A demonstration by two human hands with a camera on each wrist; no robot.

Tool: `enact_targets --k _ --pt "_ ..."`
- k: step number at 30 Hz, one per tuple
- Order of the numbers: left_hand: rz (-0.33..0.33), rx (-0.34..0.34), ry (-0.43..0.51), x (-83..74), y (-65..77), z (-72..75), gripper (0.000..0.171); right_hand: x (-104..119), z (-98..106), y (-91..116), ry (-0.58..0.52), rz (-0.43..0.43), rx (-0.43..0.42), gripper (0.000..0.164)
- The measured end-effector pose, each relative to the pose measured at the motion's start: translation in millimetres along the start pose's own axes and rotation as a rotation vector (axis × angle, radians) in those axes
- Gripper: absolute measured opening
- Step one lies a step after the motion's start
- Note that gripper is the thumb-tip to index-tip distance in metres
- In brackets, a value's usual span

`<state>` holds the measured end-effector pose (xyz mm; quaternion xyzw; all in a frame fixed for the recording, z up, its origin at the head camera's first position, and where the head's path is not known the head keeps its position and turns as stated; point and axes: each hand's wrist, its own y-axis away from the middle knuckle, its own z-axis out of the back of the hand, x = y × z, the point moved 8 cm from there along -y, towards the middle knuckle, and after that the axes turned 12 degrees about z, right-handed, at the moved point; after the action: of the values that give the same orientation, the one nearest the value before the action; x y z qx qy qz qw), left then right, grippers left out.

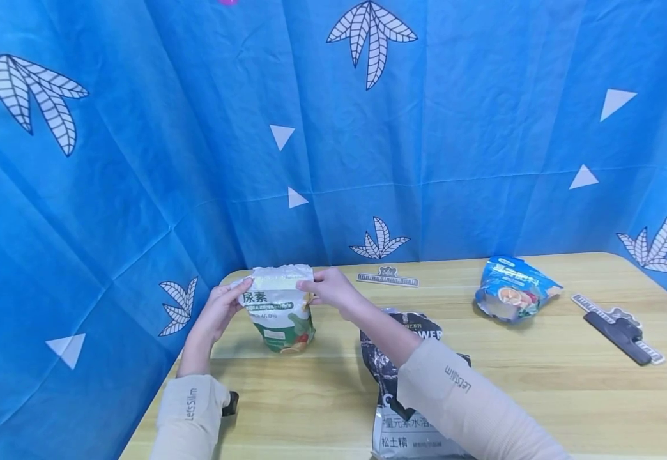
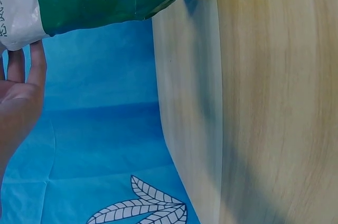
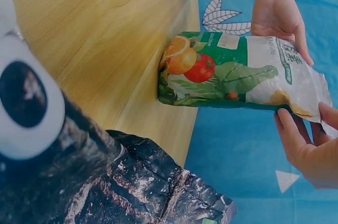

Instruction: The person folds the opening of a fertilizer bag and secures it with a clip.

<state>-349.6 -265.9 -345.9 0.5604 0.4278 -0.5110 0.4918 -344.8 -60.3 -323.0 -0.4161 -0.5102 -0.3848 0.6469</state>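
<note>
A white and green fertilizer bag (image 1: pixel 276 326), printed with fruit and vegetables, stands upright at the table's back left. My left hand (image 1: pixel 218 311) pinches its upper left edge, thumb in front and fingers behind. On the opposite side, my right hand (image 1: pixel 333 291) pinches the upper right edge. Between the hands the white top of the bag looks flattened and creased. In the right wrist view both the left hand (image 3: pixel 280 18) and the right hand (image 3: pixel 311 152) show at the bag's top end. The left wrist view catches the bag's green lower part (image 2: pixel 100 2).
A black and silver bag (image 1: pixel 393 383) lies under my right forearm, partly hidden by it. At the back right is a blue bag (image 1: pixel 512 291). One keyboard-patterned clip (image 1: pixel 388 278) lies near the back edge, another with a black grip (image 1: pixel 618 329) at the right. Blue curtain surrounds the table.
</note>
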Motion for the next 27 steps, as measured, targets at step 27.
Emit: enact_targets --k 27 --pt "0.027 -0.026 0.013 5.9 0.6 1.2 0.021 75.1 -36.6 27.4 1.141 0.828 -0.016 0.018"
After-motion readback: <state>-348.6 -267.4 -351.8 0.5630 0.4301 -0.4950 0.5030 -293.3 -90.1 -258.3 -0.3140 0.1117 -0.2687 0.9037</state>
